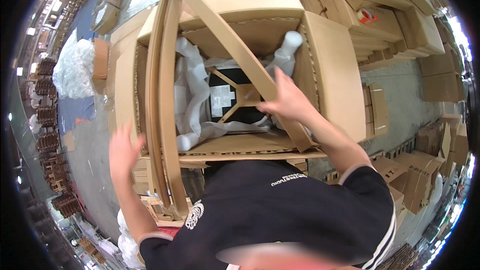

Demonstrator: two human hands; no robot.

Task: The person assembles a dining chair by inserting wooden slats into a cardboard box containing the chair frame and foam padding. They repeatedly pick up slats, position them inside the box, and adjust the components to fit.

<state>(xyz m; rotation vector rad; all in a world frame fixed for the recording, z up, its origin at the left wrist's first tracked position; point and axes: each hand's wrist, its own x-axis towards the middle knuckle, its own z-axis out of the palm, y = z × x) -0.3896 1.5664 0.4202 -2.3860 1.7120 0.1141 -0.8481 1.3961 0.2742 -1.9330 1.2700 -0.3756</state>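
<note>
A large open cardboard box (332, 77) stands in front of me with its flaps spread. Inside, white foam-wrapped pieces (196, 82) line the sides around a dark panel with a wooden cross-shaped frame (246, 95) and a white label. A long cardboard strip (220, 27) lies diagonally across the opening. My right hand (290, 99) straddles its lower part, thumb on one edge and fingers on the other. Several more long strips (170, 115) rest across the box's left side. Just outside them is my left hand (125, 152), holding nothing, its fingers apart and slightly blurred.
Stacked flat cartons (372, 22) with a roll of orange tape (366, 16) stand at the far right. Clear plastic wrapping (75, 67) is heaped at the left. Rows of brown wooden parts (47, 115) line the left edge. More cartons (410, 177) sit at the lower right.
</note>
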